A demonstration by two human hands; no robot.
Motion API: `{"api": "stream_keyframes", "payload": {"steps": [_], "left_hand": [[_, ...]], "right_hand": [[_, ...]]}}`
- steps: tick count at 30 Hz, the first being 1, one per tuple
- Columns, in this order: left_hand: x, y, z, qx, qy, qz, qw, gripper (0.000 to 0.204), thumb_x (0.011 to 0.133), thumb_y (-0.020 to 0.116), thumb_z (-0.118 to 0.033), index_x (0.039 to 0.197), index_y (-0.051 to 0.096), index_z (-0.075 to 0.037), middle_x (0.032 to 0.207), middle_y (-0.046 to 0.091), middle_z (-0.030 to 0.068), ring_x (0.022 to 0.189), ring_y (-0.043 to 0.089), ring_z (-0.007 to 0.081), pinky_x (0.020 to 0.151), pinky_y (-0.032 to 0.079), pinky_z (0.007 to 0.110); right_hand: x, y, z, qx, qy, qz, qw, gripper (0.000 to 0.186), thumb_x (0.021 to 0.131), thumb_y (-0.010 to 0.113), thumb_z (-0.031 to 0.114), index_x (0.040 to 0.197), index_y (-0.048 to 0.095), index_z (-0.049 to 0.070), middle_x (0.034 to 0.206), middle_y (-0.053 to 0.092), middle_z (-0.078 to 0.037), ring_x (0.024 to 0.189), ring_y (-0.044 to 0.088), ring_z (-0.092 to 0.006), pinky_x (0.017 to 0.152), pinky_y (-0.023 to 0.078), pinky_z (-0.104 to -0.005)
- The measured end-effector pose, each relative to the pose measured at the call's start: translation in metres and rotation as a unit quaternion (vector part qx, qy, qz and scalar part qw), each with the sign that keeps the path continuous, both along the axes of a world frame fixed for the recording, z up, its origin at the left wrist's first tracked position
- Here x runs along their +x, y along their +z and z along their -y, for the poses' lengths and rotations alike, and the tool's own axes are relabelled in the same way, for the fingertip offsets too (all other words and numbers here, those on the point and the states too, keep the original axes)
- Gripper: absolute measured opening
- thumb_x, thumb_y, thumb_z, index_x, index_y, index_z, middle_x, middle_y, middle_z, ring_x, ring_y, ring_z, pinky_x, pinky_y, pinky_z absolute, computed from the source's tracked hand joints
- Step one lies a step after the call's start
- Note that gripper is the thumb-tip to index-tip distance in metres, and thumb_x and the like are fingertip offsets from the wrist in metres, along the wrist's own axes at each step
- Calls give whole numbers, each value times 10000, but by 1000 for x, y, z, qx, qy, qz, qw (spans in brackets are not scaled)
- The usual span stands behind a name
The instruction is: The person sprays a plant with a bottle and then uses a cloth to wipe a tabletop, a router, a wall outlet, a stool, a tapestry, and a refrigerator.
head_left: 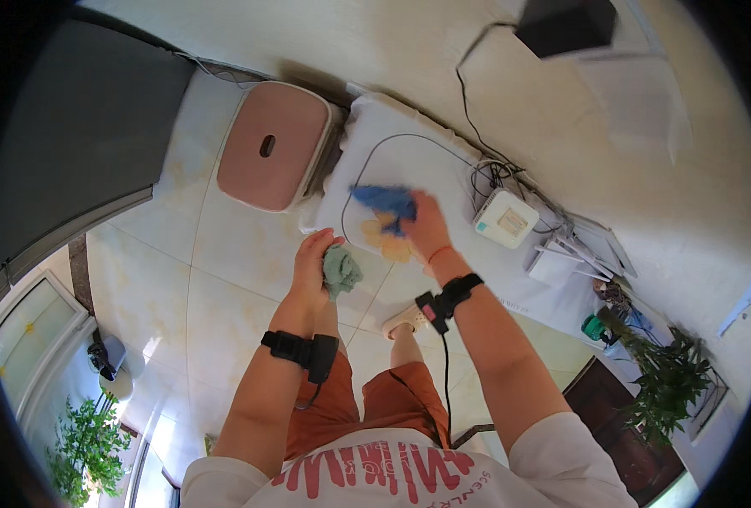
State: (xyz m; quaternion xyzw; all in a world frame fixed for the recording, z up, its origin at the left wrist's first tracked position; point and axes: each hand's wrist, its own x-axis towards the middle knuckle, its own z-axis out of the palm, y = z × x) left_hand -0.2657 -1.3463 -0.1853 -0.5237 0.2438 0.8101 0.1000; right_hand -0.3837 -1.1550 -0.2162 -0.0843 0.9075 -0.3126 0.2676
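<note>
My right hand (429,224) is closed on a blue cloth (384,200), which is slightly blurred and spread over the white-covered table (396,127). Beneath and beside that cloth, a yellow flower pattern (385,242) shows on the white cover. Off the table's near left edge, my left hand (310,258) holds a crumpled pale green cloth (341,271). A thin black cable (370,158) curves across the tabletop near the blue cloth. Each of my wrists wears a black strap with a small module.
A pink-topped stool (275,146) stands left of the table. Along the wall side sit a white box-shaped device (506,218) with tangled cables and a white router with antennas (559,259). A leafy plant (671,377) is at the right. A dark box (566,24) hangs above.
</note>
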Motion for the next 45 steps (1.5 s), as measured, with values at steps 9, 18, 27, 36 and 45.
{"api": "stream_keyframes", "payload": {"steps": [9, 18, 27, 36, 45], "left_hand": [[10, 6, 55, 24, 49, 0, 999, 246, 872, 558, -148, 1068, 487, -19, 910, 581, 87, 765, 552, 152, 653, 486, 271], [8, 0, 82, 31, 26, -1, 999, 294, 841, 600, -176, 1090, 507, -50, 918, 591, 86, 801, 570, 174, 717, 498, 295], [-15, 18, 57, 44, -29, -13, 999, 300, 839, 599, -169, 1091, 490, -48, 966, 574, 94, 812, 568, 198, 699, 503, 324], [1, 15, -1, 55, -109, -19, 992, 399, 811, 633, -181, 1158, 458, -89, 1033, 567, 89, 821, 568, 207, 678, 504, 337], [-28, 143, -24, 4, -144, -108, 984, 404, 794, 640, -168, 1145, 460, -78, 1053, 564, 101, 849, 563, 208, 719, 500, 353]], "right_hand": [[-88, -27, 46, 269, -20, -151, 951, 804, 700, 711, 260, 1369, 295, 99, 1249, 391, -253, 1114, 426, -409, 926, 405, -453], [-1, -18, 117, 118, 240, -115, 957, 109, 782, 556, 172, 884, 594, 164, 1097, 487, -113, 1030, 480, -327, 785, 471, -419], [55, -12, -14, 249, -20, 18, 968, 155, 784, 554, 114, 933, 592, 103, 1095, 521, -149, 983, 546, -339, 766, 491, -420], [101, -45, -64, 281, 52, 80, 955, 305, 732, 577, 127, 1014, 552, 14, 1041, 574, -219, 1025, 509, -429, 869, 415, -468], [50, 114, -61, -197, -78, 11, 977, 389, 702, 459, 1, 1075, 567, -5, 976, 614, -158, 904, 583, -251, 812, 449, -331]]}}
